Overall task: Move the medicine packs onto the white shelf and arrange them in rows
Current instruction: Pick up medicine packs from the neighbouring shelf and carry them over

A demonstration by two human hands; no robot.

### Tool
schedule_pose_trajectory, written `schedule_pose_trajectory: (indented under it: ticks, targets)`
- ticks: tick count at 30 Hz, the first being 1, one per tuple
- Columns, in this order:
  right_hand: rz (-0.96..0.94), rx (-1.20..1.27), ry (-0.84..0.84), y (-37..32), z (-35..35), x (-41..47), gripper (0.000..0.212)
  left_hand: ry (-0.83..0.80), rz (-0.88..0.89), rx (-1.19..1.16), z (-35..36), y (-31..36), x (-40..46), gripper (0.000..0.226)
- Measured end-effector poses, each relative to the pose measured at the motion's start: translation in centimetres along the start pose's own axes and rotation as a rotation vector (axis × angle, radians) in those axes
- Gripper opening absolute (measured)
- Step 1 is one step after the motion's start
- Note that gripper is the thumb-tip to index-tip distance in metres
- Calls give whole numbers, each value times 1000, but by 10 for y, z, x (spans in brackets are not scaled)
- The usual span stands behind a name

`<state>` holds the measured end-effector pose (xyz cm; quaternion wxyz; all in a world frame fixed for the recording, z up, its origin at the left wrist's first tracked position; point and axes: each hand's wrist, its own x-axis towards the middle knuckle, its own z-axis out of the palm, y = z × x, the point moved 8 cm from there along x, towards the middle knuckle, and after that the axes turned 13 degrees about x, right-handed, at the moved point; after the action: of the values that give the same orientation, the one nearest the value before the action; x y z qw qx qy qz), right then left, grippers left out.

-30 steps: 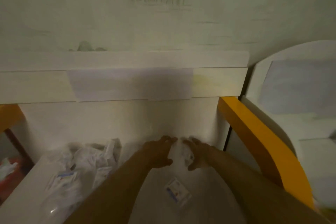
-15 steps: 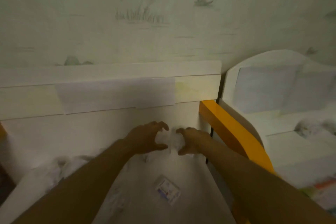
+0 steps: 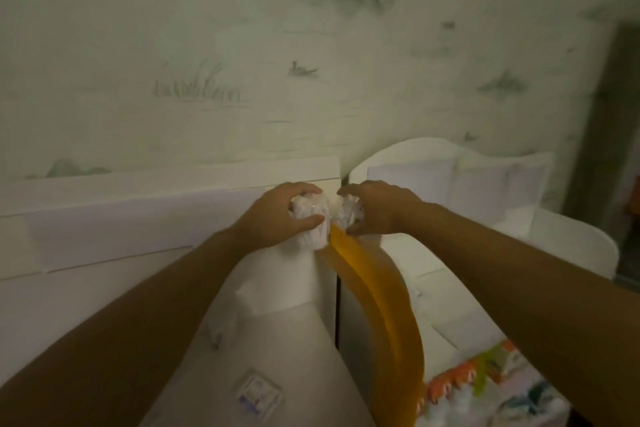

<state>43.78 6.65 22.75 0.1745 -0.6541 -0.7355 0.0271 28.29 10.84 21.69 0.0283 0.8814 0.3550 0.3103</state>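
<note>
My left hand (image 3: pixel 280 217) grips a bunch of white medicine packs in clear wrap (image 3: pixel 311 224), lifted above the white surface (image 3: pixel 277 340). Close to its right, my right hand (image 3: pixel 375 210) pinches another crumpled white bunch of packs (image 3: pixel 350 212). Both hands are raised near the top edge of a white board (image 3: pixel 173 191) at the wall. A single small medicine pack with a blue mark (image 3: pixel 258 393) lies flat on the white surface below my arms. The white shelf unit (image 3: pixel 485 218) with a curved top stands to the right.
An orange curved rail (image 3: pixel 377 295) runs between the white surface and the shelf unit. Colourful packaging (image 3: pixel 485 388) lies at the lower right. A pale wall with faint landscape drawings (image 3: pixel 311 45) stands behind everything. The room is dim.
Both hands have risen off the white surface, carrying the bunches of packs upward and rightward. The view has swung right, bringing more of the white shelf unit into sight.
</note>
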Motion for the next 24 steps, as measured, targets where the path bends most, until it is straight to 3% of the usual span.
schedule_pose_trajectory:
  ticks: [10,24]
  targets:
    - [140,9,8,162,-66,-54,84,-146,19,-139,99,116,79,56]
    - [242,100,-41,362,-67,-124,87,-367,58,45,256,227,135,62]
